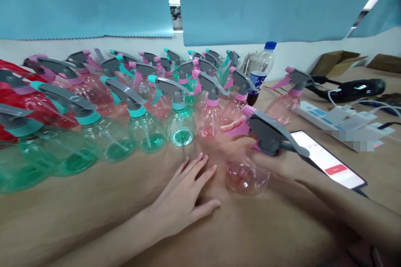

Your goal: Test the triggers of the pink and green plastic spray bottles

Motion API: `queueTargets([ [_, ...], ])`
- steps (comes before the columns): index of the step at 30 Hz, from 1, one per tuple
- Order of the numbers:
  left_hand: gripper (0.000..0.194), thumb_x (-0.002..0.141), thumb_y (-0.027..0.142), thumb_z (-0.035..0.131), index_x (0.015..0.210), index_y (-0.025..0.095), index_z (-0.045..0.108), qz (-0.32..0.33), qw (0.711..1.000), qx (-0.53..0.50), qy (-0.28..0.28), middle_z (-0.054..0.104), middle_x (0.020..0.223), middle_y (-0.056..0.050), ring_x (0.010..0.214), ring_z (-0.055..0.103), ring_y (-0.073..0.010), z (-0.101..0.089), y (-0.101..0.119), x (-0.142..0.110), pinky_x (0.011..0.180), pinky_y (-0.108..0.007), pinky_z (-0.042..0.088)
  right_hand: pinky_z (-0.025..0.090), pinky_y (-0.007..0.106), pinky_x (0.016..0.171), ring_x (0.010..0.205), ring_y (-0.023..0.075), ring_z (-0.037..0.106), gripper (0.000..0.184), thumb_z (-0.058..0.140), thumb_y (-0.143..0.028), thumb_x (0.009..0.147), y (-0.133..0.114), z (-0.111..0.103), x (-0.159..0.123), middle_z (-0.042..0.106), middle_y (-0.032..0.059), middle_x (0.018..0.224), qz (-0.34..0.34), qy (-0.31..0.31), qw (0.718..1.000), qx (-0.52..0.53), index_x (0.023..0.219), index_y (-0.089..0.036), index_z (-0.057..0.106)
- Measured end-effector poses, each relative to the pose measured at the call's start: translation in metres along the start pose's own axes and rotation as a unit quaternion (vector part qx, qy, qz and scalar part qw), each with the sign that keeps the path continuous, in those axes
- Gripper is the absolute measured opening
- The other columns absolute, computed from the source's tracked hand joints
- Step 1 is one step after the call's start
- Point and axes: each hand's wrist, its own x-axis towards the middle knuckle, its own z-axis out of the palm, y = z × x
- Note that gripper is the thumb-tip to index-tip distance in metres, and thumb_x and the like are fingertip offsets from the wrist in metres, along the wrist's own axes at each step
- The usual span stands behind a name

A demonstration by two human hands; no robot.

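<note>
My right hand (pixel 269 163) is closed around the neck of a pink spray bottle (pixel 247 181) with a grey and pink trigger head. The bottle leans a little, and its head and body partly hide my fingers. My left hand (pixel 188 192) lies flat on the table, fingers spread, holding nothing, to the left of that bottle. Just beyond my fingertips stand a green spray bottle (pixel 181 127) and a pink spray bottle (pixel 210 123), both upright.
Several more green and pink spray bottles (pixel 147 133) crowd the table's left and back. A drink bottle with a blue cap (pixel 265 64) stands behind them. On the right lie a lit phone (pixel 328 160), a white power strip (pixel 322 121) with cables and a black object (pixel 357 89).
</note>
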Motion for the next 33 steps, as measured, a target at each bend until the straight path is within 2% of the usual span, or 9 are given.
queueTargets([
  [4, 0.064, 0.092, 0.059, 0.042, 0.141, 0.018, 0.039, 0.004, 1.000, 0.011, -0.005, 0.028, 0.152, -0.014, 0.141, 0.021, -0.0288, -0.001, 0.001, -0.001, 0.112, -0.051, 0.021, 0.042, 0.025, 0.044, 0.044, 0.0129, 0.047, 0.007, 0.053, -0.019, 0.063, 0.001, -0.006, 0.002, 0.050, -0.0047, 0.049, 0.036, -0.006, 0.999, 0.006, 0.061, -0.025, 0.054],
  [8, 0.063, 0.093, 0.058, 0.042, 0.141, 0.018, 0.039, 0.005, 1.000, 0.014, -0.010, 0.028, 0.152, -0.013, 0.141, 0.021, -0.0283, -0.002, 0.002, -0.001, 0.112, -0.052, 0.021, 0.040, 0.027, 0.045, 0.048, 0.0150, 0.049, 0.015, 0.053, -0.019, 0.062, 0.010, -0.009, 0.003, 0.048, -0.0030, 0.051, 0.039, -0.011, 0.999, 0.004, 0.052, -0.025, 0.042],
  [10, 0.063, 0.092, 0.057, 0.043, 0.141, 0.017, 0.040, 0.004, 1.000, 0.014, -0.012, 0.028, 0.152, -0.014, 0.141, 0.021, -0.0286, -0.002, 0.002, -0.001, 0.112, -0.052, 0.022, 0.042, 0.029, 0.048, 0.051, 0.0166, 0.052, 0.018, 0.053, -0.019, 0.062, 0.014, -0.009, 0.002, 0.050, -0.0024, 0.053, 0.034, -0.008, 0.999, 0.008, 0.052, -0.025, 0.040],
  [14, 0.062, 0.092, 0.056, 0.044, 0.140, 0.017, 0.041, 0.004, 1.000, 0.007, -0.013, 0.030, 0.151, -0.014, 0.140, 0.023, -0.0298, -0.003, 0.002, 0.000, 0.110, -0.054, 0.025, 0.049, 0.031, 0.059, 0.057, 0.0173, 0.057, 0.009, 0.054, -0.017, 0.064, 0.015, -0.009, 0.000, 0.056, -0.0022, 0.059, 0.018, 0.003, 0.999, 0.031, 0.061, -0.026, 0.051],
  [18, 0.061, 0.092, 0.054, 0.046, 0.141, 0.018, 0.040, 0.006, 1.000, 0.000, -0.008, 0.030, 0.151, -0.014, 0.139, 0.025, -0.0307, -0.003, 0.001, 0.000, 0.109, -0.055, 0.027, 0.039, 0.025, 0.042, 0.041, 0.0106, 0.038, 0.024, 0.056, -0.020, 0.063, 0.006, -0.009, -0.002, 0.036, -0.0060, 0.045, 0.028, 0.049, 0.998, 0.008, 0.051, -0.024, 0.036],
  [21, 0.061, 0.090, 0.052, 0.051, 0.140, 0.018, 0.041, 0.008, 1.000, -0.005, -0.005, 0.030, 0.151, -0.015, 0.139, 0.027, -0.0317, -0.003, -0.001, 0.000, 0.108, -0.056, 0.027, 0.033, 0.022, 0.039, 0.041, 0.0086, 0.031, 0.026, 0.055, -0.018, 0.062, 0.000, -0.009, -0.002, 0.033, -0.0067, 0.045, 0.034, 0.063, 0.997, 0.021, 0.050, -0.023, 0.033],
  [27, 0.063, 0.082, 0.047, 0.061, 0.137, 0.019, 0.046, 0.018, 1.000, -0.018, 0.000, 0.034, 0.149, -0.015, 0.136, 0.030, -0.0335, -0.004, -0.003, 0.003, 0.106, -0.056, 0.030, 0.034, 0.021, 0.038, 0.040, 0.0086, 0.034, 0.020, 0.057, -0.019, 0.065, -0.003, -0.008, 0.002, 0.040, -0.0069, 0.045, 0.043, 0.047, 0.996, 0.056, 0.050, -0.023, 0.045],
  [29, 0.063, 0.083, 0.047, 0.061, 0.137, 0.019, 0.046, 0.018, 1.000, -0.018, 0.003, 0.034, 0.149, -0.015, 0.136, 0.031, -0.0331, -0.005, -0.003, 0.003, 0.106, -0.056, 0.030, 0.039, 0.021, 0.041, 0.039, 0.0081, 0.033, 0.019, 0.060, -0.019, 0.065, -0.001, -0.009, 0.002, 0.039, -0.0078, 0.044, 0.040, 0.057, 0.997, 0.041, 0.050, -0.023, 0.048],
  [33, 0.063, 0.083, 0.047, 0.060, 0.137, 0.018, 0.046, 0.021, 1.000, -0.022, 0.003, 0.034, 0.149, -0.015, 0.136, 0.031, -0.0333, -0.005, -0.003, 0.003, 0.106, -0.056, 0.030, 0.054, 0.026, 0.065, 0.056, 0.0117, 0.057, 0.011, 0.057, -0.014, 0.063, 0.006, -0.009, 0.000, 0.063, -0.0055, 0.066, 0.019, 0.018, 0.997, 0.069, 0.066, -0.024, 0.061],
])
